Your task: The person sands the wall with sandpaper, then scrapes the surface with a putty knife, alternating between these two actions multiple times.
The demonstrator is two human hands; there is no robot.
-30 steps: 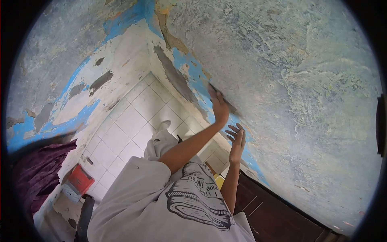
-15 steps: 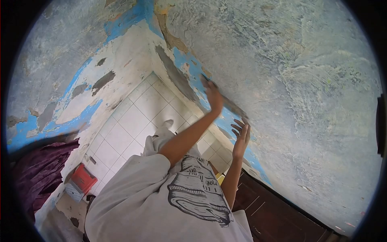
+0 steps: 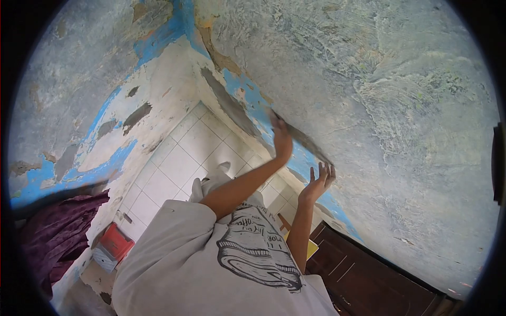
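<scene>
My left hand (image 3: 283, 141) reaches up to the rough wall (image 3: 400, 131), its fingers bent at the upper end of a long dark bare strip (image 3: 303, 138). A small dark, thin thing shows blurred at those fingertips; I cannot tell what it is. Lower along the same strip is my right hand (image 3: 318, 184), with fingers spread and tips against the wall near the strip's lower end. Flaking blue paint (image 3: 253, 102) borders the strip, and below it runs a whitish band with grey bare patches.
White floor tiles (image 3: 176, 163) lie below, by the wall corner. On the left are a purple cloth (image 3: 63, 231) and a red container (image 3: 116, 242). Dark brown wooden furniture (image 3: 369, 268) stands against the wall at lower right, with something yellow (image 3: 312, 249) beside it.
My left hand has moved slightly down along the wall. The right hand has shifted a little lower, its fingertips now at the strip's lower end. The view has tilted slightly.
</scene>
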